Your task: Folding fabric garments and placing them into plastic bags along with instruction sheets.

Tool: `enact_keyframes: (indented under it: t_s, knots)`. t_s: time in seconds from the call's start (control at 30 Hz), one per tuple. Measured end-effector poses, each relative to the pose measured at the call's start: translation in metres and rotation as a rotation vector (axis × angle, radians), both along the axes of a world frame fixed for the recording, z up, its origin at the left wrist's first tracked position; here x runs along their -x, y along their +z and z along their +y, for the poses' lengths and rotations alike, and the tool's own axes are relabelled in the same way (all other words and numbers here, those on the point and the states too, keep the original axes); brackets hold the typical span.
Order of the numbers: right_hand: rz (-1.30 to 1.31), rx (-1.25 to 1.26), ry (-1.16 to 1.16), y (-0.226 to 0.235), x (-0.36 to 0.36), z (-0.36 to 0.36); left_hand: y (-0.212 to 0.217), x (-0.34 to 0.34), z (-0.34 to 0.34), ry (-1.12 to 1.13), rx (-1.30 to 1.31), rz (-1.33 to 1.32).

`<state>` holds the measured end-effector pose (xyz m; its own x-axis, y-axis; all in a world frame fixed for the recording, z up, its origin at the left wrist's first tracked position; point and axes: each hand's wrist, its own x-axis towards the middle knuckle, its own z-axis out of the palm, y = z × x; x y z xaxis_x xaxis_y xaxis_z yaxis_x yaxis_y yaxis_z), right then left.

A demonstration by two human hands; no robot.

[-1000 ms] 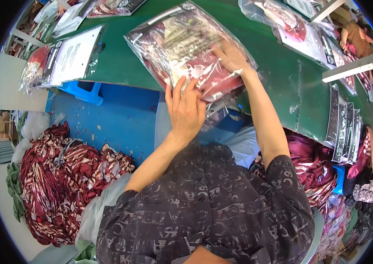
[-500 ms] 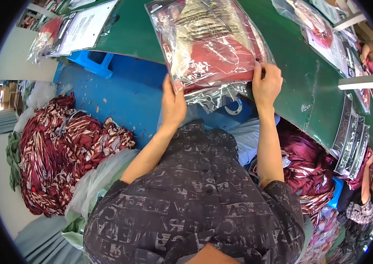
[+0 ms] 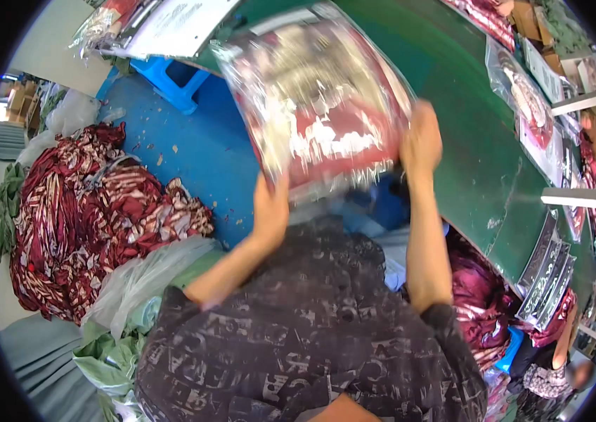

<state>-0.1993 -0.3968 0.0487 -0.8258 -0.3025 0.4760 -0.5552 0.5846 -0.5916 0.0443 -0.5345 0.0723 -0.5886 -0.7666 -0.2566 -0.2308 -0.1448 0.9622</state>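
Observation:
A clear plastic bag packed with folded red and cream fabric is held up in front of me, tilted and smeared by motion, with light glaring off its film. My left hand grips its near left corner, thumb on top. On the right edge, my right hand pinches the film. The fingers under the bag are hidden. Beneath and beyond it stretches the green tabletop.
Crumpled red-and-cream fabric is heaped on the left, beside a blue stool on the blue floor. Dark red cloth hangs under the table at right. Black printed packets lie on the table's right end, near another person.
The bag has come nearer to my body and tilted, both hands still on it. My view has turned, so the surroundings have shifted in the picture.

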Motion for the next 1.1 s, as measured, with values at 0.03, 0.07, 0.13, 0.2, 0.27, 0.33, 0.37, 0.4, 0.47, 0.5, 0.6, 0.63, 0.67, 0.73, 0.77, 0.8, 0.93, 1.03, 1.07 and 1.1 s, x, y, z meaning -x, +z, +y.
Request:
enact_keyframes:
  t_s: [0.03,0.07,0.13,0.2,0.27,0.33,0.37,0.4,0.47,0.5,0.6,0.63,0.67,0.73,0.77,0.8,0.93,1.03,1.07,1.1]
  knots:
    - [-0.174,-0.41,-0.068,0.019,0.026,-0.027,-0.014,0.007,-0.011,-0.01,-0.005,-0.003]
    - [-0.198,-0.414,-0.081,0.016,0.033,-0.031,-0.039,0.011,-0.02,0.033,-0.145,0.059]
    - [-0.187,-0.402,-0.067,0.012,0.059,-0.045,-0.05,0.032,-0.034,0.103,-0.267,0.153]
    - [-0.185,-0.321,-0.049,0.007,0.062,-0.043,-0.039,0.034,-0.03,0.114,-0.396,0.24]
    - [-0.207,-0.249,-0.033,-0.003,0.053,-0.029,-0.028,0.024,-0.018,0.129,-0.531,0.305]
    - [-0.051,-0.079,0.041,-0.014,0.052,-0.013,-0.025,0.004,-0.032,-0.166,-0.623,0.141]
    - [-0.055,-0.083,0.041,-0.007,0.04,-0.006,-0.022,-0.008,-0.051,-0.164,-0.628,0.137]
    - [-0.185,-0.04,0.002,0.002,0.022,0.006,-0.013,-0.021,-0.075,-0.684,-0.371,-0.081]
    - [-0.307,0.0,-0.053,0.011,0.005,0.018,0.021,-0.015,-0.105,-1.228,0.09,-0.257]
    - [-0.372,0.069,-0.011,0.013,-0.001,0.025,0.052,0.001,-0.115,-1.261,0.255,-0.223]
    - [-0.549,0.294,0.133,0.022,-0.013,0.034,0.078,0.059,-0.127,-0.993,0.471,-0.011]
    - [-0.547,0.3,0.141,0.023,-0.016,0.034,0.077,0.084,-0.125,-0.981,0.737,0.141]
    - [-0.532,0.302,0.24,0.023,-0.018,0.036,0.073,0.112,-0.12,-0.957,1.0,0.303]
    - [-0.499,0.305,0.433,0.02,-0.018,0.038,0.059,0.149,-0.113,-1.017,1.285,0.212]
    - [-0.484,0.301,0.525,0.018,-0.016,0.039,0.048,0.16,-0.11,-1.023,1.474,0.156]
    - [-0.482,0.301,0.517,0.018,-0.015,0.04,0.04,0.162,-0.108,-1.028,1.474,0.164]
    - [0.228,-0.452,0.378,0.026,-0.012,0.031,0.013,0.157,-0.1,-1.078,1.539,0.064]
    - [0.367,-0.467,0.41,0.043,0.001,0.018,0.015,0.158,-0.095,-1.072,1.541,0.068]
    - [0.44,-0.469,0.426,0.049,0.007,0.012,0.016,0.158,-0.094,-1.066,1.545,0.068]
    - [0.513,-0.47,0.444,0.053,0.011,0.006,0.018,0.157,-0.095,-1.06,1.55,0.068]
